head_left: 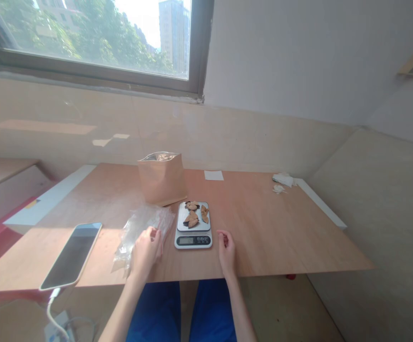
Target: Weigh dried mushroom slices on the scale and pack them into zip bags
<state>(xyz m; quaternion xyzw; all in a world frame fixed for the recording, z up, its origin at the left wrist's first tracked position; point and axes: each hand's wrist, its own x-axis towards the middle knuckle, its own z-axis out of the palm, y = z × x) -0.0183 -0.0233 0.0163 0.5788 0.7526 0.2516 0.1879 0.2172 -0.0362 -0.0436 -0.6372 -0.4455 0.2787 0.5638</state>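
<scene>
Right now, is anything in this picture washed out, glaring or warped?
In the head view, the sky in the window is washed out white, sunlight leaves pale patches on the wall, and the wide lens visibly warps the table and window lines.

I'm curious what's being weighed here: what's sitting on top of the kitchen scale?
Several brown dried-looking pieces lie on the metal plate of the kitchen scale. The parts of the plate beneath them are covered, and the picture doesn't settle exactly what they are.
</scene>
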